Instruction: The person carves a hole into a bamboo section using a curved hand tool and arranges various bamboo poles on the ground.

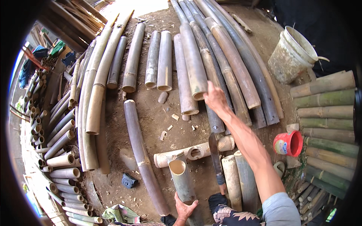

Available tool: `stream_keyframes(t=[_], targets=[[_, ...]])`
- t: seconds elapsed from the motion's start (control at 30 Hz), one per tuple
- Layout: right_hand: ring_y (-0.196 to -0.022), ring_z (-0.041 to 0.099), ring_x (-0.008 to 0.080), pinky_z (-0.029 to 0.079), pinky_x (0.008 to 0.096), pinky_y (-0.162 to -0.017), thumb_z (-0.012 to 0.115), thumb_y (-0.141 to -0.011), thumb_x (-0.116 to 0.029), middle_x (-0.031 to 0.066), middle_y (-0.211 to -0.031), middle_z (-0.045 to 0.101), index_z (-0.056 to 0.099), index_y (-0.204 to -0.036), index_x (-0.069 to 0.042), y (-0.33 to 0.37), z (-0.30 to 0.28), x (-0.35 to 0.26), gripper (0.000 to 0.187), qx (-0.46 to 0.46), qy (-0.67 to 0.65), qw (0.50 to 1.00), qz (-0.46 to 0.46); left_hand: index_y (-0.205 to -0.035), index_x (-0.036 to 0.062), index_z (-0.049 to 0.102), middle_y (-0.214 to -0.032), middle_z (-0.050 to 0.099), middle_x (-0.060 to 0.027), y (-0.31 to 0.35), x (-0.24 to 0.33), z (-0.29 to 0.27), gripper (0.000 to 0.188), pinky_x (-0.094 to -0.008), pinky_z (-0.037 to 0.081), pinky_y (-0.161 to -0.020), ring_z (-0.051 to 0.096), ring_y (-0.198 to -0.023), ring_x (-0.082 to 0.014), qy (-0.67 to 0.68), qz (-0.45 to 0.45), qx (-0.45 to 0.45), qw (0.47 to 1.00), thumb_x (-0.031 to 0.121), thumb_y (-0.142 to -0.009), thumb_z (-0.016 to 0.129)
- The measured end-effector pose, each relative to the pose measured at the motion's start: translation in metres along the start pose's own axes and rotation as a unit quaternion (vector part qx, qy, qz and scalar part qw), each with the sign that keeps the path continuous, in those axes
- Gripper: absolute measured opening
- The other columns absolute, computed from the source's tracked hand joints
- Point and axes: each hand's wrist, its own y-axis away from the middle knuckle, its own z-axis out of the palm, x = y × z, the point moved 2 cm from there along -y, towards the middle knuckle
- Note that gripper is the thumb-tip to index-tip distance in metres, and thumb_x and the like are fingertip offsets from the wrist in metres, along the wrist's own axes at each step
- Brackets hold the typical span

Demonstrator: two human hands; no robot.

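Note:
My left hand (184,209) is wrapped round the lower part of a short grey-green bamboo tube (182,186), whose slanted open mouth leans on a bamboo piece with a round hole (169,159) lying crosswise. With my arm stretched forward, my right hand (215,98) grips the near end of a smooth tan bamboo tube (192,62); some of its fingers are hidden behind the rim. Just left of that tube lies another bamboo length (183,75). Between my arms, a machete (214,150) with a dark blade stands against the crosswise bamboo.
Long bamboo poles (241,67) fan out ahead. A dirty white bucket (288,56) and a red pail (288,144) stand right, by stacked bamboo (328,113). More cut tubes (64,173) pile up left. A curved pole (141,154) and dark blue object (129,180) lie on the dirt floor.

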Motion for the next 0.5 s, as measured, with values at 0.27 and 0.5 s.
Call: stream_keyframes(t=[0.27, 0.5], targets=[[-0.082, 0.072, 0.0240, 0.065, 0.0362, -0.071, 0.065, -0.092, -0.008, 0.0161, -0.100, 0.070, 0.050, -0.129, 0.001, 0.152, 0.025, -0.018, 0.042, -0.040, -0.736, 0.656, 0.159, -0.148, -0.0032, 0.025, -0.134, 0.052, -0.0279, -0.001, -0.008, 0.014, 0.119, -0.0451, 0.044, -0.105, 0.054, -0.124, -0.0388, -0.010, 0.028, -0.004, 1.000, 0.043, -0.059, 0.089], [-0.121, 0.057, 0.0321, 0.047, 0.0505, -0.103, 0.081, -0.078, -0.042, 0.0197, -0.138, 0.051, 0.020, -0.155, -0.006, 0.145, 0.013, -0.004, 0.104, -0.176, -0.756, 0.595, 0.210, -0.147, -0.0050, 0.027, -0.134, 0.052, -0.0280, -0.007, 0.002, 0.003, 0.115, -0.0441, 0.044, -0.105, 0.054, -0.124, -0.0379, 0.052, 0.039, 0.000, 0.998, 0.037, -0.059, 0.089]])
